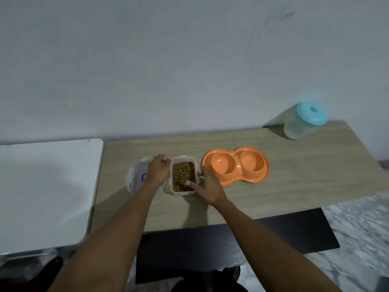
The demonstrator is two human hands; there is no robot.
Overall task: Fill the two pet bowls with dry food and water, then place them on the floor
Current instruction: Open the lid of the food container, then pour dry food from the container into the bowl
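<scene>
Gripping one kibble tub (pixel 182 193), the right hand (pixel 208 186) lies near one two-bowl dish (pixel 235 181); left hand (pixel 159 170) unclear.

I've got the food container (pixel 184 191) mid-table (pixel 294 186), kibble (pixel 182 173) in it, lid (pixel 136 178) flat just left of it. Left hand (pixel 157 169) on the lid, right hand (pixel 208 186) gripping the container's right wall, thumb inside. Double bowl (pixel 235 165) just right of the container. Jug (pixel 303 123) back right by the wall. Second table (pixel 42 186) to the left, mat (pixel 284 232) on the floor in front
</scene>
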